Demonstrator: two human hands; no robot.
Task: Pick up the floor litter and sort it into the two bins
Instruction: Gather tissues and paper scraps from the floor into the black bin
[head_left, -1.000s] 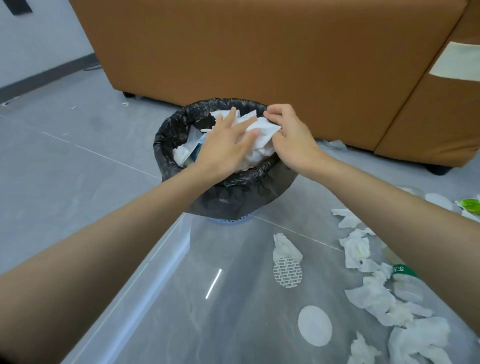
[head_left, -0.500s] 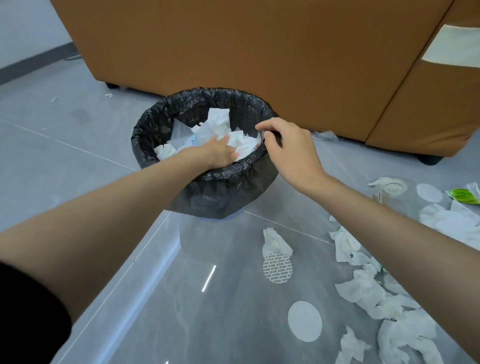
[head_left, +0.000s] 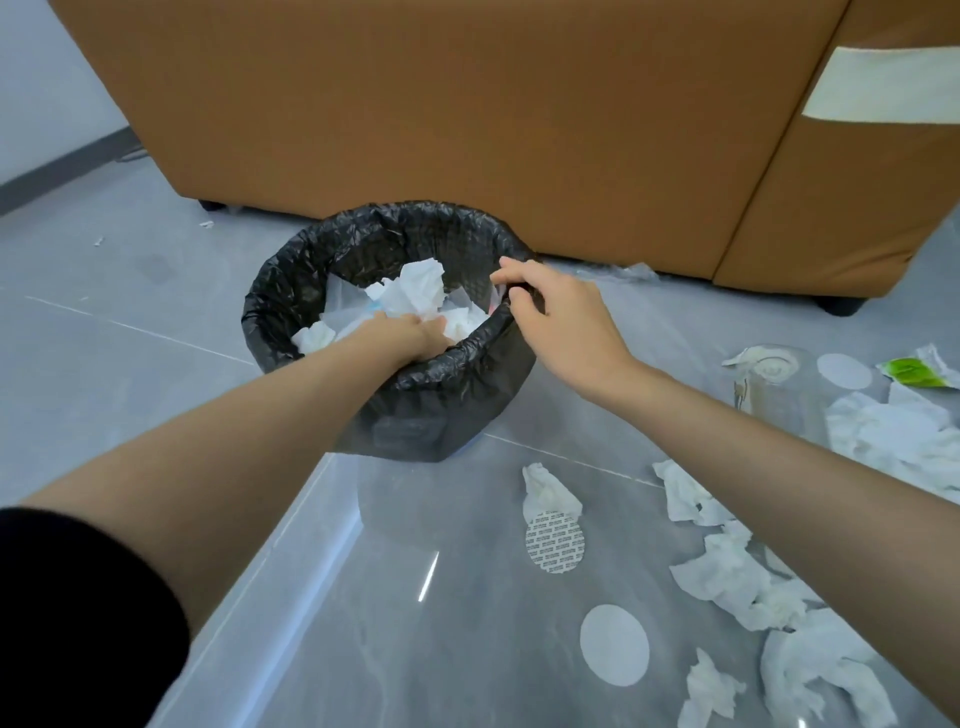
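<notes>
**Head view.** Bin (head_left: 311, 312) w/ black liner stands on grey floor (head_left: 130, 364), just in front of brown sofa (head_left: 467, 104). It holds crumpled white tissues (head_left: 418, 288), piled to a little below the rim.

- **L hand** (head_left: 410, 338): reaches down into the bin and rests on the tissues. Fingertips are buried in paper, so whether it grips anything can't be told.
- **R hand** (head_left: 563, 325): at the bin's right rim, fingers curled over the liner edge and holding it.
- **Litter on floor, right of bin:**
  - loose tissue wads (head_left: 727, 577)
  - a single wad (head_left: 548, 493) touching a printed round seal (head_left: 555, 538)
  - a plain white disc (head_left: 614, 644) nearer the camera
  - a clear container (head_left: 779, 395), pose unclear
  - a green wrapper (head_left: 911, 371) at far right
- **Lower left:** black sleeve (head_left: 78, 623) on L arm.
</notes>
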